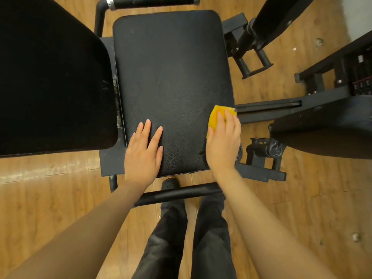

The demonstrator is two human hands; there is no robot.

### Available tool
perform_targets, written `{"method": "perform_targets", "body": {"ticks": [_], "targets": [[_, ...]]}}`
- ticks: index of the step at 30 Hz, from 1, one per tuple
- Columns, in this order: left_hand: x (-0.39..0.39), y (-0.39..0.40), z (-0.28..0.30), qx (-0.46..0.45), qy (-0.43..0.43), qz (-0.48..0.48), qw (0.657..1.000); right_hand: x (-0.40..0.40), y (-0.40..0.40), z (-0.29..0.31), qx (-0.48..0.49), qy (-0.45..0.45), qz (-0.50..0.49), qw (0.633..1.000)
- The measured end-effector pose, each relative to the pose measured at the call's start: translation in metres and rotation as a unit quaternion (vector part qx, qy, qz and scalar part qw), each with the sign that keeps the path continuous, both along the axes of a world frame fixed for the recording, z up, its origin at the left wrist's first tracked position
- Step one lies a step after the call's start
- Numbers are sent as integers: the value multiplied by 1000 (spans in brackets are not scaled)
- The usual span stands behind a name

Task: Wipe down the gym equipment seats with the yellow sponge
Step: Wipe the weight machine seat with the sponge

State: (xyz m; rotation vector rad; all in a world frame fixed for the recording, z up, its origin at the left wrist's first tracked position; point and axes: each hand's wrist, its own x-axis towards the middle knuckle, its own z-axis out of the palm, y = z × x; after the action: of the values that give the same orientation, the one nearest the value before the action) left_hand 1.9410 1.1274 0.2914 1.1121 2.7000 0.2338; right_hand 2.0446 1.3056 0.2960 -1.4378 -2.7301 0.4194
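Currently the right hand (223, 143) presses the yellow sponge (216, 115) flat onto the black seat pad (171, 77), at the pad's right edge near its front corner. Fingers lie mostly straight over the sponge's top, slightly bent at the tips; the far end and left side of the sponge stick out from under them. Thumb runs along the sponge's left side (whether it pinches the edge, cannot tell).

Left hand (144, 154) is open, palm down, fingers extended and slightly spread, resting flat on the front-left part of the same pad. It holds nothing. The two hands are well apart, bare vinyl between them.

Seat pad is rectangular with rounded corners, textured black vinyl, a small tear at its front-right edge beside the right wrist. Left of it a larger black pad (50, 77) overlaps the view, its edge just beside the seat. A chrome-ended handle grip (151, 1) sits beyond the seat's far end. Black machine frame (267, 109) and pegs stand right of the seat. A black crossbar (177, 194) runs below the seat's front, over dark trousers (171, 228) and one shoe toe (170, 184). Floor (50, 198) is wood plank.
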Motion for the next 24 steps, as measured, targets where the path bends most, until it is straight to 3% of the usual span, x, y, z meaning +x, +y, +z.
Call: {"method": "perform_targets", "body": {"ticks": [6, 14, 19, 24], "targets": [[0, 1, 0, -3, -10, 3, 1000, 49, -54, -3, -21, -5, -31, 999], [0, 0, 0, -4, -11, 2, 1000, 11, 25, -4, -28, 29, -35, 999], [0, 0, 0, -2, -25, 8, 1000, 55, -24, -5, -2, 49, -45, 998], [0, 1, 2, -12, -28, 12, 999, 76, -46, -10, -36, 72, -72, 994]]}}
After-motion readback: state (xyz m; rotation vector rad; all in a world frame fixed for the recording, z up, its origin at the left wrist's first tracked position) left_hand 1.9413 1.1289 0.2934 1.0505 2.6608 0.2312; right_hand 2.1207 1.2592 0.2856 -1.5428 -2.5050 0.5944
